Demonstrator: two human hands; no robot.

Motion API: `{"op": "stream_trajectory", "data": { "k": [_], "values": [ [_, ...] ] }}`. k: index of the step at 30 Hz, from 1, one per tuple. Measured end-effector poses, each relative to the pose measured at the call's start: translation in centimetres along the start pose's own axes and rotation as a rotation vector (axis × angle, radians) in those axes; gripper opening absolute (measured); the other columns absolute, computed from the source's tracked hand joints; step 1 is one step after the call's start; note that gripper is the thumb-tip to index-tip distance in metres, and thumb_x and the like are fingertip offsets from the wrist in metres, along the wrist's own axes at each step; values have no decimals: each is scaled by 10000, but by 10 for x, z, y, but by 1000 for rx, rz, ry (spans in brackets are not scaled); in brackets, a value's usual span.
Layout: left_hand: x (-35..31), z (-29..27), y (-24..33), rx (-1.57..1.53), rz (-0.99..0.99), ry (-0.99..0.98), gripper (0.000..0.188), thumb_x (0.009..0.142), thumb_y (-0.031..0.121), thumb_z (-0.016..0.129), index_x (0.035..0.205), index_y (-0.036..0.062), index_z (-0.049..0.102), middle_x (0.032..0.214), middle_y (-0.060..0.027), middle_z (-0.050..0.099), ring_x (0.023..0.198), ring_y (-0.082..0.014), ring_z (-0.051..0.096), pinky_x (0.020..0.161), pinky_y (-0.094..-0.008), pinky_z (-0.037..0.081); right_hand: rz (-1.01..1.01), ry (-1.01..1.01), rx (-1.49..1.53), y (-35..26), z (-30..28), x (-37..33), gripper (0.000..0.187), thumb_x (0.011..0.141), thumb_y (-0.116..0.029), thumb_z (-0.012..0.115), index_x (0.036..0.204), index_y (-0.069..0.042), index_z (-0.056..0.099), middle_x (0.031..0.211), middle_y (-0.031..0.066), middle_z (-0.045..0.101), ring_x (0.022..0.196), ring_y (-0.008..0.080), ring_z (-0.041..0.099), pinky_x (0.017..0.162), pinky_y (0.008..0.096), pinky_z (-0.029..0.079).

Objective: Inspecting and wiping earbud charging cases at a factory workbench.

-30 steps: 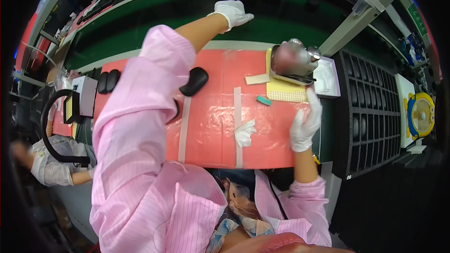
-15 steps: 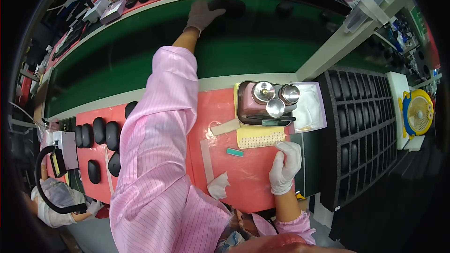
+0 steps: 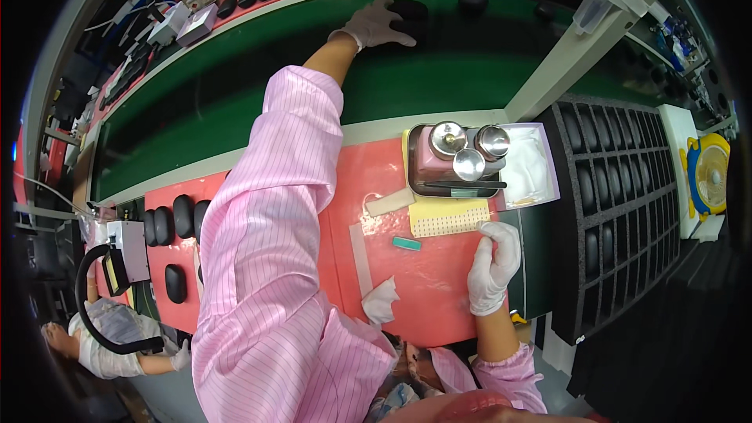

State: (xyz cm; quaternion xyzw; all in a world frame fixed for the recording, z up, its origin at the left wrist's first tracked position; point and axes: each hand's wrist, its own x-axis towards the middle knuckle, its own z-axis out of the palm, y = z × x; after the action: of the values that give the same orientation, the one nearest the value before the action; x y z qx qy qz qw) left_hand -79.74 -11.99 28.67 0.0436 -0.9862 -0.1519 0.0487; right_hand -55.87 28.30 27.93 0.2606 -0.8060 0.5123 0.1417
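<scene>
My left hand (image 3: 377, 25), in a white glove, reaches across the green conveyor belt (image 3: 235, 102). Its fingers are spread beside a black rounded case (image 3: 410, 9) and seem to touch its left side; the dark belt makes the contact hard to see. Over the red mat, my right hand (image 3: 495, 268), also gloved, rests with curled fingers, and whatever they may hold is hidden. Its fingertips are at the lower right corner of a yellow sheet with rows of small marks (image 3: 450, 219). A small teal block (image 3: 406, 244) lies left of that hand.
A metal tray (image 3: 419, 186) holds several metal-topped bottles, with a white box of wipes (image 3: 525, 168) beside it. A black foam rack (image 3: 572, 266) stands at right. More black cases (image 3: 176, 283) lie left on the mat. A post (image 3: 564, 55) rises beyond the box. Another person works at lower left.
My left hand has moved right along the belt, and its fingers have spread. The black case beside it also sits further right. My right hand keeps its curled pose; the whole view has shifted slightly.
</scene>
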Motion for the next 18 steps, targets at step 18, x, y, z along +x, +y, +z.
{"op": "stream_trajectory", "data": {
  "k": [18],
  "values": [
    [2,9,19,-39,-107,125,803,681,724,609,1309,224,602,1458,-176,417,1377,-344,345,1092,-427,365,-8,21,10,4,3,2,257,750,159,513,911,-16,610,875,146,618,788,302,601,706,356,491]
  ]
}}
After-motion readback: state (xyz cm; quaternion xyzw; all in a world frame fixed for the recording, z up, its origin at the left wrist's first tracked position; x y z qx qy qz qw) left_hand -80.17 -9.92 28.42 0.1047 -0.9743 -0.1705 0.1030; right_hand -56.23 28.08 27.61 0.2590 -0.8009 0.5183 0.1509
